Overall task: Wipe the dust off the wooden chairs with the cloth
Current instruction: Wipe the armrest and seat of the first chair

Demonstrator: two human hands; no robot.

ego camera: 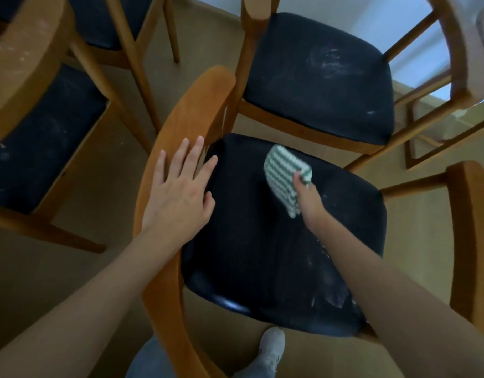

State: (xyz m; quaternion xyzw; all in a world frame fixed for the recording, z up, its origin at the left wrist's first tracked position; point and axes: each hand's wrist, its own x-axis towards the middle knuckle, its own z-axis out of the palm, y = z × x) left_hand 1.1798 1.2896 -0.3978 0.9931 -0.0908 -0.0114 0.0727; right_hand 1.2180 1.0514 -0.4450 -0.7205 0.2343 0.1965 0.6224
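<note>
A wooden chair with a dark padded seat stands right below me. My left hand lies flat with straight fingers on its curved wooden backrest. My right hand grips a folded green-and-white striped cloth and holds it on the far middle of the seat. White dust streaks show on the seat's right and near-right part.
A second chair with a dusty dark seat stands behind. Two more chairs stand at the left and top left. A wooden armrest rises at the right. My legs and shoe are on the beige floor.
</note>
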